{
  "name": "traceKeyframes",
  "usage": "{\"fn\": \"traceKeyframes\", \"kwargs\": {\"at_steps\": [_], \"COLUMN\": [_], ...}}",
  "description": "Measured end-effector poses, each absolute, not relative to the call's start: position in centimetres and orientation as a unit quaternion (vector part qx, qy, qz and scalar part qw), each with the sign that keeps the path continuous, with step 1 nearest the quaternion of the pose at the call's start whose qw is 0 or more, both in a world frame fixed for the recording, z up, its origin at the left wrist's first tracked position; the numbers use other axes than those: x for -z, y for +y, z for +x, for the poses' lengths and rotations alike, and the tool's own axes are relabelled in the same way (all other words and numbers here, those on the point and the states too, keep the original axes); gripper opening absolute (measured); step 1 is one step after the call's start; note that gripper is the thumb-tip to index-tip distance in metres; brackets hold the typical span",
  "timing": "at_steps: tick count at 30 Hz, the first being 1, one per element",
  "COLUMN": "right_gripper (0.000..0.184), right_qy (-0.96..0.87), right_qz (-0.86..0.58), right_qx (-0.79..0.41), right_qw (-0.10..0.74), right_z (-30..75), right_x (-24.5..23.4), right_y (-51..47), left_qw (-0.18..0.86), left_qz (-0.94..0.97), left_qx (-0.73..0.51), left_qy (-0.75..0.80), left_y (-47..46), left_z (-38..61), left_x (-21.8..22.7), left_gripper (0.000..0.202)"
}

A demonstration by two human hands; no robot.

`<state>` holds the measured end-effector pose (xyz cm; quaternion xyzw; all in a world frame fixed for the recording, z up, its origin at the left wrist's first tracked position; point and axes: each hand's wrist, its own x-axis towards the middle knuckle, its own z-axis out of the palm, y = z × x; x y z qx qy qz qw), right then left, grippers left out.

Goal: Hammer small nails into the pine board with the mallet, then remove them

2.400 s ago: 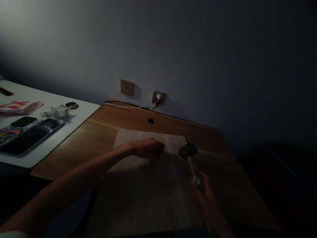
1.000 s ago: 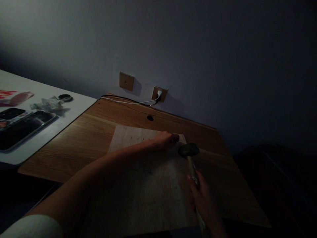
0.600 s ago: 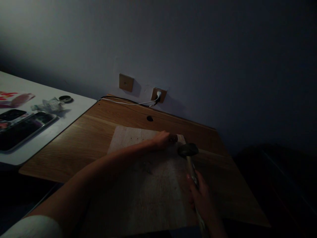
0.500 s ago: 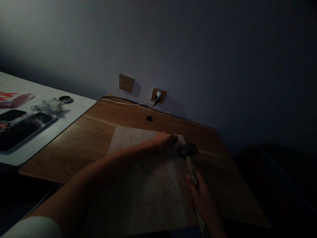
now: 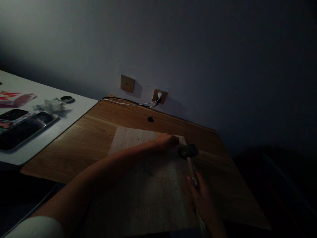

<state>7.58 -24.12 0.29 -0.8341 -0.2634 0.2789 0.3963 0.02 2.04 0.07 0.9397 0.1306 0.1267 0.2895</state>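
One hammer [image 5: 191, 168] is in the right hand [image 5: 202, 194].

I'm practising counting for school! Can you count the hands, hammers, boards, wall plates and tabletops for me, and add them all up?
Hands: 2 (left hand, right hand)
Hammer: 1
Pale board: 1
Wall plates: 2 (plate without a plug, plate with a plug)
Tabletops: 2 (white tabletop, wooden tabletop)
Total: 8

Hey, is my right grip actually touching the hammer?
Touching. The head view shows the right grip wrapped around the handle of the hammer, below its dark head, with no gap between them.
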Motion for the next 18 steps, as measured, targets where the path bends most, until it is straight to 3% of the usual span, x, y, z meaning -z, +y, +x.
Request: {"fn": "traceKeyframes", "kwargs": {"at_steps": [7, 18], "right_gripper": [0.073, 0.074], "right_qy": [-0.254, -0.223], "right_qz": [-0.827, -0.819], "right_qx": [-0.312, -0.327], "right_qw": [0.393, 0.415], "right_z": [8.0, 8.2], "right_x": [-1.1, -1.7], "right_y": [-23.9, -23.6], "left_qw": [0.331, 0.296], "left_qz": [0.924, 0.928], "left_qx": [-0.149, -0.137], "left_qy": [0.121, 0.182], "left_y": [2.1, 1.9], "left_z": [0.2, 0.2], "left_x": [0.4, 0.1], "left_gripper": [0.044, 0.037]}}
